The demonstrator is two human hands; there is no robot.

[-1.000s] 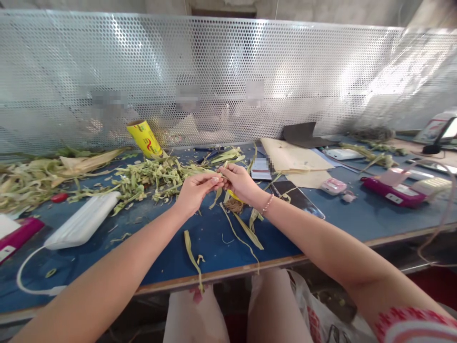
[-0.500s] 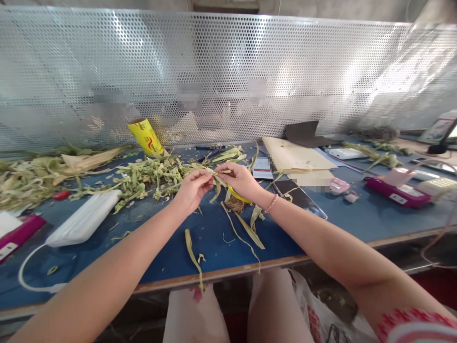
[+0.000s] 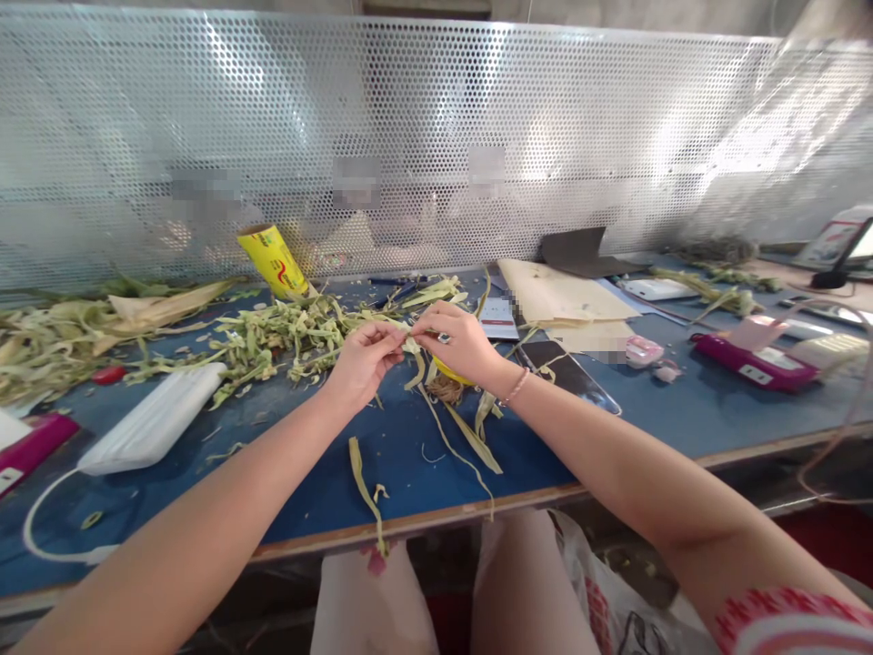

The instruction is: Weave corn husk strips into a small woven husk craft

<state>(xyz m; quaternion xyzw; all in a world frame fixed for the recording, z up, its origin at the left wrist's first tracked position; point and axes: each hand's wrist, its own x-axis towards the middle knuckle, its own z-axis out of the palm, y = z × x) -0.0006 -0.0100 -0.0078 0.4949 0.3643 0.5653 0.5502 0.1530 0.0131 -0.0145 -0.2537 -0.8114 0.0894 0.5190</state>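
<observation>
Above the middle of a blue table (image 3: 409, 455), my left hand (image 3: 360, 361) and my right hand (image 3: 458, 344) meet fingertip to fingertip, both pinching the same pale green leaf strip (image 3: 416, 366). Its loose ends hang down between the hands. A yellow object (image 3: 446, 371) and a small brown fibrous knot (image 3: 446, 391) lie just under my right hand. More long strips (image 3: 470, 441) trail from there to the table's front edge, and one strip (image 3: 365, 487) hangs over it.
A heap of cut green leaf pieces (image 3: 286, 337) spreads behind my left hand. A yellow tube (image 3: 273, 261) leans on the perforated metal screen (image 3: 436, 146). A white box (image 3: 154, 418) with a cord lies left; a dark phone (image 3: 566, 373), brown paper (image 3: 552, 296) and a magenta device (image 3: 754, 359) lie right.
Both hands have stayed together on the strip, shifting slightly; the fingers have worked along it and the strip's ends hang a little differently.
</observation>
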